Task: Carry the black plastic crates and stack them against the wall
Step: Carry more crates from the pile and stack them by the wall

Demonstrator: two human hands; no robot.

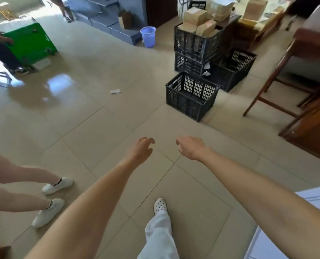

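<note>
on the tiled floor [99, 128], ahead of the person, nearest black crate [191, 98] stands upright and empty, lattice walls intact, well apart from both hands. second empty crate [234, 70] sits behind it; beside that, a stack of two crates [192, 51] holds cardboard boxes [194, 15]. left hand [141, 149] and right hand [191, 148] are apart, fingers loosely curled, holding nothing. judgement: no crate is in hand; whether the stack is finished work cannot be told; the loose crates remain to carry.

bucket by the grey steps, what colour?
Light blue-purple bucket, standing on the floor; seen in the head view.
</note>
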